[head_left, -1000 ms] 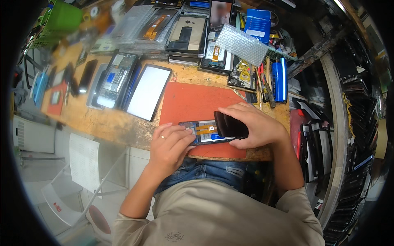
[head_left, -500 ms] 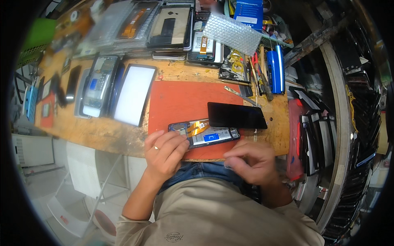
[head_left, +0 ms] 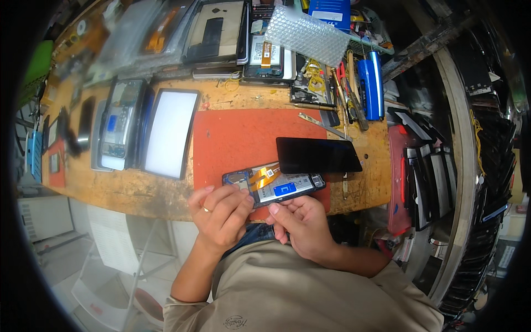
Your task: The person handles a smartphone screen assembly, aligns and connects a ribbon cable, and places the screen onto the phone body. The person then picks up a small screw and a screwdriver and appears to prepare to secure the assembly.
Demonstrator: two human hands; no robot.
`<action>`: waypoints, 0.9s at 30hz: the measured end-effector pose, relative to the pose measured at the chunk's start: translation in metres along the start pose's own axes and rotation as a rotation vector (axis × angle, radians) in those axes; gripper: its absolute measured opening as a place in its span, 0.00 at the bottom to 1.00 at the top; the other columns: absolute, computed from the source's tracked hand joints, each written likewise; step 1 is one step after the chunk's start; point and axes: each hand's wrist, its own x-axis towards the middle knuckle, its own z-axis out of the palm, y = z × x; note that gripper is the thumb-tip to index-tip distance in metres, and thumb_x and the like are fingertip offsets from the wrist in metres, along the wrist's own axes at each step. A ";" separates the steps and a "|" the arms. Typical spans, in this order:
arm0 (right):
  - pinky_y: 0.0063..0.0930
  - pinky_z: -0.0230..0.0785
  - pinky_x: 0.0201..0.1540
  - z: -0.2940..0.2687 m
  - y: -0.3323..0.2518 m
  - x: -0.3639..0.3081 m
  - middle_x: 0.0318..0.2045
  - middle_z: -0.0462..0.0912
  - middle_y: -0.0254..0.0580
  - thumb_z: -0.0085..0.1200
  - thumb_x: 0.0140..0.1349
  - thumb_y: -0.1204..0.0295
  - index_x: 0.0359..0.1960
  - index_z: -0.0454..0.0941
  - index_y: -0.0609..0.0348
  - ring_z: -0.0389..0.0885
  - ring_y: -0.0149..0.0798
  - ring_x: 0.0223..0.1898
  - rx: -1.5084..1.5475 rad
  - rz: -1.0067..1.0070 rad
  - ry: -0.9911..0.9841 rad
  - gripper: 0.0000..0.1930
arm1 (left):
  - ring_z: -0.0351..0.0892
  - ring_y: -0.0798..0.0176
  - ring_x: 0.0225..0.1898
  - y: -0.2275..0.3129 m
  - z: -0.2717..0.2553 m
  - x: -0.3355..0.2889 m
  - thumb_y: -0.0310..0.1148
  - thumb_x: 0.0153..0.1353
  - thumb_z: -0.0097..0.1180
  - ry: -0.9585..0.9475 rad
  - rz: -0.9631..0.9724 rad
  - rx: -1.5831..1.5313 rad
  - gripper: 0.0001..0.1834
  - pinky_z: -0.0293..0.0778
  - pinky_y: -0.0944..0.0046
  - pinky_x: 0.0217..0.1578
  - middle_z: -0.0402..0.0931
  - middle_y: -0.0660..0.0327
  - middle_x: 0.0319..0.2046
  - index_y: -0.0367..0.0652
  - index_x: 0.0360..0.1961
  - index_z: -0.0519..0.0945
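- I see a black screen panel (head_left: 318,155) lying flat on the red mat (head_left: 238,138), its corner over the opened phone (head_left: 274,185).
- On that phone sits a small blue label (head_left: 285,189).
- A white-lit rectangular screen (head_left: 170,133) lies left of the mat.
- A blue box (head_left: 330,11) stands at the tabletop's (head_left: 127,188) far edge, beside a bubble-wrap pouch (head_left: 307,34).

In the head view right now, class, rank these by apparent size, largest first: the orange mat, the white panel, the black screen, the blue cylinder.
1. Orange mat
2. White panel
3. Black screen
4. Blue cylinder

The fisheye bends shapes near the rim, but the gaps look clear.
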 end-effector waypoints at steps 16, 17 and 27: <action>0.18 0.72 0.29 0.005 0.004 -0.003 0.34 0.86 0.40 0.59 0.77 0.71 0.45 0.79 0.65 0.79 0.24 0.26 0.043 -0.018 0.014 0.08 | 0.86 0.64 0.41 -0.002 -0.002 0.004 0.29 0.61 0.66 -0.028 -0.029 -0.055 0.05 0.66 0.55 0.57 0.86 0.68 0.38 0.49 0.38 0.86; 0.18 0.72 0.30 0.005 0.003 -0.002 0.35 0.86 0.40 0.59 0.77 0.71 0.45 0.79 0.65 0.79 0.24 0.27 0.021 -0.023 0.012 0.08 | 0.86 0.64 0.41 -0.002 -0.003 0.004 0.29 0.60 0.66 -0.030 -0.036 -0.059 0.05 0.66 0.55 0.57 0.86 0.68 0.38 0.49 0.38 0.87; 0.18 0.74 0.32 0.007 0.003 -0.002 0.35 0.86 0.40 0.60 0.76 0.71 0.45 0.79 0.65 0.80 0.25 0.29 0.054 -0.042 0.030 0.09 | 0.85 0.64 0.41 -0.003 -0.003 0.007 0.29 0.58 0.66 -0.033 -0.060 -0.087 0.07 0.66 0.54 0.56 0.85 0.67 0.38 0.47 0.38 0.87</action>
